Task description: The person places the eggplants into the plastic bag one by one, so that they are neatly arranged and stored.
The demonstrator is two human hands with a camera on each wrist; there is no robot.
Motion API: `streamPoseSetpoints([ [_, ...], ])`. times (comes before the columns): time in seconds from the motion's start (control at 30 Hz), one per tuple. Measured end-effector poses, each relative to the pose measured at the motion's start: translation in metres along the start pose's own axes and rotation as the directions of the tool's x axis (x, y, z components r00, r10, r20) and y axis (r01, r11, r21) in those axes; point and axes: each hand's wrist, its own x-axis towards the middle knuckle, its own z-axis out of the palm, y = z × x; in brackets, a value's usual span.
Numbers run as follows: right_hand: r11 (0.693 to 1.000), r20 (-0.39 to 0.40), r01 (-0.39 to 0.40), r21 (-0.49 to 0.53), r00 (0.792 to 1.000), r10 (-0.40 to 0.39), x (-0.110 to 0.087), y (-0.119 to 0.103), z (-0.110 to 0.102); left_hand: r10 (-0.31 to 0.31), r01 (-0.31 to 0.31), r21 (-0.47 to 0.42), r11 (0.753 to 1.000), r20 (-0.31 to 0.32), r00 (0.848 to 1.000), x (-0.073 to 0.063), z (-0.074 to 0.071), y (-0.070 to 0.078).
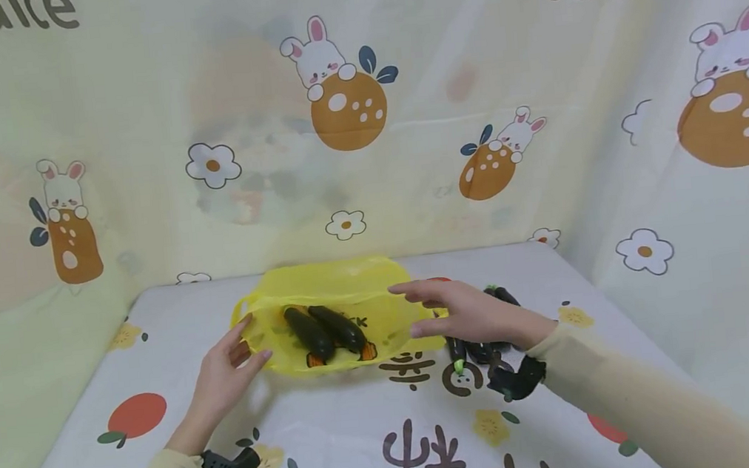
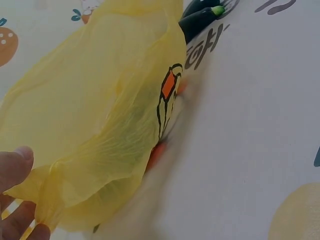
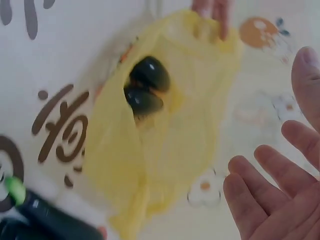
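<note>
A yellow plastic bag (image 1: pixel 325 283) lies on its side on the table with its mouth spread wide. Two dark eggplants (image 1: pixel 339 328) rest side by side in it, also visible as shiny dark ends (image 3: pixel 150 74) in the right wrist view. My left hand (image 1: pixel 222 370) holds the bag's left end by its handle, thumb on one side and fingers (image 2: pixel 20 220) on the other. Over the bag's right end, my right hand (image 1: pixel 464 308) reaches in with fingers extended and nothing in it. Several more eggplants (image 1: pixel 478 351) lie right of the bag, partly behind my right hand and wrist.
A white printed cloth (image 1: pixel 339 445) covers the table. Behind it and on both sides hang pale curtains (image 1: pixel 410 186) with rabbit and fruit prints. A dark device is strapped on each wrist, the right one (image 1: pixel 519 379) close to the loose eggplants.
</note>
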Motion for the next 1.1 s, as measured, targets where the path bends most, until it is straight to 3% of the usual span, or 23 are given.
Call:
streamPoseSetpoints([
  [0.1, 1.0, -0.063, -0.001, -0.004, 0.998, 0.001, -0.019, 0.014, -0.014, -0.008, 0.008, 0.0, 1.0, 0.005, 1.0, -0.001, -0.001, -0.001],
  [0.33, 0.994, -0.186, -0.104, -0.035, 0.978, 0.096, -0.052, 0.054, -0.037, 0.005, -0.005, 0.011, 1.0, -0.006, 1.0, -0.005, -0.007, -0.006],
  [0.53, 0.984, -0.221, -0.179, -0.022, 0.961, 0.169, -0.067, 0.098, -0.044, -0.027, 0.027, 0.015, 1.0, 0.001, 1.0, -0.003, -0.009, -0.005],
  [0.83, 0.936, -0.222, -0.345, 0.073, 0.909, 0.352, -0.084, 0.167, -0.021, -0.058, 0.058, 0.009, 0.998, 0.022, 0.998, -0.002, -0.002, -0.002],
  [1.0, 0.911, -0.251, -0.405, 0.07, 0.877, 0.409, -0.088, 0.194, -0.002, -0.062, 0.061, 0.014, 0.998, 0.027, 0.998, -0.001, 0.001, -0.001],
  [1.1, 0.909, -0.274, -0.413, 0.065, 0.868, 0.414, -0.086, 0.203, 0.006, -0.059, 0.059, 0.016, 0.998, 0.028, 0.998, 0.0, 0.002, -0.001],
])
